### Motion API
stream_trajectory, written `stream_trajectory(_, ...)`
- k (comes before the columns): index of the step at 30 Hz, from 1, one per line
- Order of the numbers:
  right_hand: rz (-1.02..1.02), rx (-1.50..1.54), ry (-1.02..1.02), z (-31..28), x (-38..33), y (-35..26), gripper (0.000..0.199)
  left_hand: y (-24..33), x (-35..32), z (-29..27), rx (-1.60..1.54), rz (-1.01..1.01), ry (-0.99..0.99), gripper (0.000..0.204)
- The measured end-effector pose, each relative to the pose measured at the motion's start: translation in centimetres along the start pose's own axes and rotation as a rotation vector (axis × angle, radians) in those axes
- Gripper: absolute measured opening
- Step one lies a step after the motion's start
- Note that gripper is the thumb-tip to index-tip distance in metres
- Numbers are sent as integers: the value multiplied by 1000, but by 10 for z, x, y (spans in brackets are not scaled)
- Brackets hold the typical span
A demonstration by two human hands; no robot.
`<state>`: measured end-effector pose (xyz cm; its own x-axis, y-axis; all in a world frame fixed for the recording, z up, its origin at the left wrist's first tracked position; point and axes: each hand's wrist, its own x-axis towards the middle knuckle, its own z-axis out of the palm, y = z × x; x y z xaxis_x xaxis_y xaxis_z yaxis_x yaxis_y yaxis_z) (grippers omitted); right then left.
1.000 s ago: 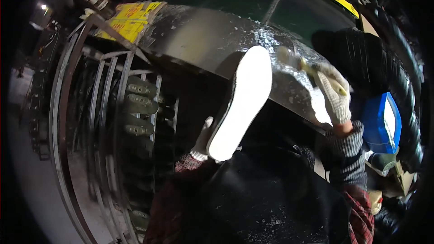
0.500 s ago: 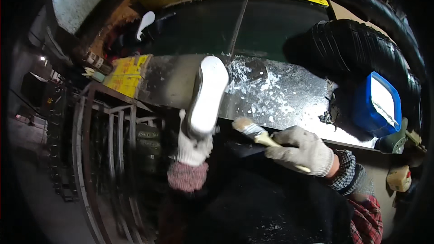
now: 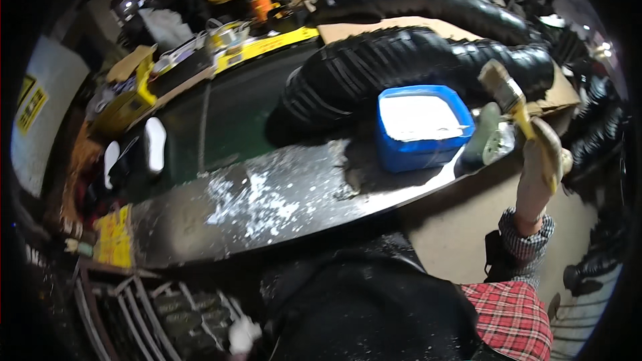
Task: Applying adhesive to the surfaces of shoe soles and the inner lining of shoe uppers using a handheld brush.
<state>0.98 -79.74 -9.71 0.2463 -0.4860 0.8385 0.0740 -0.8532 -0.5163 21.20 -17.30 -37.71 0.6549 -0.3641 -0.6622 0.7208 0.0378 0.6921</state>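
Note:
Out to the right, my right hand (image 3: 533, 184), in a pale work glove, is raised and closed round the yellow handle of a paintbrush (image 3: 521, 117). Its bristles point up and are pale with white. My left hand (image 3: 244, 334), also gloved, is low at the bottom edge beside a metal rack; it is blurred and its fingers cannot be made out. A shoe with a white-coated sole (image 3: 155, 145) rests on the dark belt at the left, next to another white sole (image 3: 112, 164). A blue tub (image 3: 420, 155) of white liquid stands on the bench's right part.
White splashes mark the metal bench edge (image 3: 321, 180). Behind the tub lie long, ribbed black stacks (image 3: 374, 70). A green rounded object (image 3: 483, 137) leans right of the tub. The metal rack (image 3: 137, 307) stands lower left, near yellow tape (image 3: 114, 237).
The white-soled shoe has left my left hand and is on the belt. That hand has dropped low. My right hand has swung the brush up and right past the tub. The view has turned right.

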Motion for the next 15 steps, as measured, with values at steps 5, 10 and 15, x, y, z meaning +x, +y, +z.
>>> stream_trajectory(5, 153, 99, 30, 25, 79, 17, 24, 20, 15, 68, 24, -75, 188, 26)
stream_trajectory(10, -158, -341, -294, 121, 143, 99, 20, 37, 64, 71, 2, -141, 175, 28)
stream_trajectory(15, -100, -821, -471, 200, 185, 199, 27, 63, 114, 60, -46, -217, 161, 29)
